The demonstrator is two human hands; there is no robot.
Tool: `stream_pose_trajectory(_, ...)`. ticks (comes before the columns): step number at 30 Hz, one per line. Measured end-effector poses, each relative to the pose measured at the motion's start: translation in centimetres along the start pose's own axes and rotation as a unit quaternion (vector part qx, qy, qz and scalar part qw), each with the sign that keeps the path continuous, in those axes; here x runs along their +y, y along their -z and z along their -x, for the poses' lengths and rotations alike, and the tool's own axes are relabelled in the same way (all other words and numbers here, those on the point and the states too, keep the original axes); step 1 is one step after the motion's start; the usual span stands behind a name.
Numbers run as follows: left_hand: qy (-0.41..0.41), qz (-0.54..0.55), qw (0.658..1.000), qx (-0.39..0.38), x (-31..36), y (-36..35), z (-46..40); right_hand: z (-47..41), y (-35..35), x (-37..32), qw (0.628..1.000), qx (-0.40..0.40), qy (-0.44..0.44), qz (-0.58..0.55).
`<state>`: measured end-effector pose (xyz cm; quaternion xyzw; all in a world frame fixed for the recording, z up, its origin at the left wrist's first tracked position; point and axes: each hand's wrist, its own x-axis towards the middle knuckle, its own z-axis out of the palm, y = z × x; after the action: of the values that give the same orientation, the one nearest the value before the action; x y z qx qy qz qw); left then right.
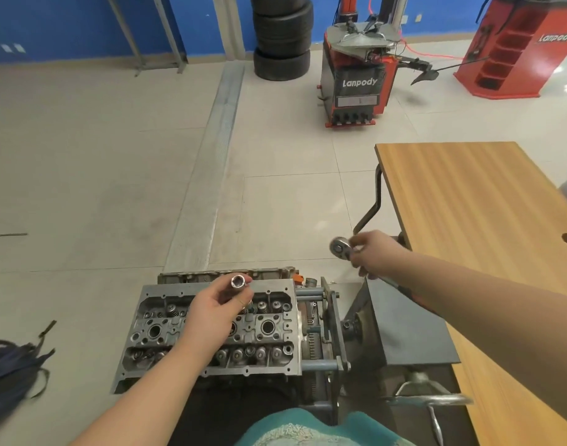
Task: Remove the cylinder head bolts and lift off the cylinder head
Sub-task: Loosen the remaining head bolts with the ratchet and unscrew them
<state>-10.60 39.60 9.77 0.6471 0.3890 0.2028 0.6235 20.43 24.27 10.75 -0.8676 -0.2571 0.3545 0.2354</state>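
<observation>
A: Head view: the left hand (216,312) pinches a socket (237,282) between thumb and fingertips, open end up, held over the cylinder head (166,320); the right hand (370,252) is curled round a ratchet (340,246), gripping it close to the drive head, off to the right of the engine.

B: And the head itself?

A: It sits on the engine stand (401,329), valve side up, between the two forearms; no tool touches it, and I cannot pick out the bolts for certain among the springs and holes.

B: So the step is mating socket to ratchet?

A: That is my reading; the two are well apart. Bring them together, square drive into the closed end, and push until it seats; a half-seated socket may slip off a tight bolt.

B: Anything else?

A: Set the ratchet to loosen; shift the right hand down the handle for leverage; press the socket fully onto each bolt; slacken them in stages rather than one fully at a time, so the head is less likely to warp.
</observation>
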Motion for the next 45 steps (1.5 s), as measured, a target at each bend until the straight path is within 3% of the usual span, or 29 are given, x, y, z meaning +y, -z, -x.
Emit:
stream_pose_trajectory(6,0.011,-0.011,0.999,0.037,-0.2,-0.5,0.0,-1.3,-2.6,11.6,0.979,0.09,-0.062,0.173)
stream_pose_trajectory(10,0.017,-0.015,0.999,0.045,-0.5,-0.7,0.1,-2.0,-3.8,15.4,0.968,0.132,-0.07,0.201)
stream_pose_trajectory(15,0.024,-0.027,0.998,0.049,-0.5,-0.6,-0.2,-2.3,-4.9,15.6,0.954,0.155,-0.051,0.252)
stream_pose_trajectory(27,0.019,-0.057,0.998,0.02,-0.1,-0.3,-0.4,-0.7,-6.7,13.8,0.958,0.142,-0.074,0.237)
stream_pose_trajectory(31,0.005,-0.072,0.997,-0.009,-0.3,0.5,-0.6,1.1,-7.6,12.7,0.952,0.164,-0.126,0.227)
stream_pose_trajectory(34,-0.004,-0.083,0.996,-0.033,-0.4,1.2,-0.8,3.1,-8.8,10.3,0.947,0.229,-0.153,0.162)
stream_pose_trajectory(37,-0.014,-0.12,0.991,-0.055,-0.6,1.9,-1.2,5.3,-10.7,5.1,0.95,0.298,-0.08,0.041)
stream_pose_trajectory(40,-0.028,-0.165,0.981,-0.101,-0.8,2.9,-2.2,8.0,-12.6,-3.1,0.962,0.261,0.058,-0.061)
stream_pose_trajectory(42,-0.037,-0.176,0.972,-0.149,-0.6,3.6,-3.0,9.5,-13.1,-8.5,0.963,0.23,0.142,-0.02)
stream_pose_trajectory(45,-0.07,-0.233,0.948,-0.207,0.1,4.5,-4.2,10.5,-13.5,-14.5,0.945,0.185,0.211,0.17)
